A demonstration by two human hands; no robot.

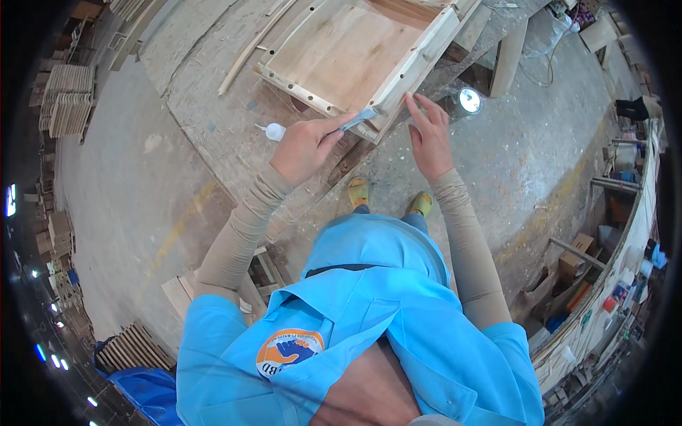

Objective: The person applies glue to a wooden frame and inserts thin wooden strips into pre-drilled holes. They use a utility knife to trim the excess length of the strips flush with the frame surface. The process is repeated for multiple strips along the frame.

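Note:
A shallow wooden tray-like frame (pixel 359 42), with dark round holes along its rails, lies at the top middle. My left hand (pixel 302 149) pinches a small flat blue-grey piece (pixel 359 119) against the frame's near corner. Whether that piece is cloth or abrasive paper, I cannot tell. My right hand (pixel 431 138) has its fingers apart, the index fingertip at the outer edge of the frame's right rail. Left of the corner, close to my left hand, is a small white bottle (pixel 274 131) with a thin nozzle.
The frame rests over a worn work surface (pixel 206 85) carrying a long wood strip (pixel 245 57). A bright round lamp (pixel 469 101) shines right of my right hand. Stacked wooden slats (pixel 67 99) stand far left. Cluttered shelving (pixel 618 213) lines the right side.

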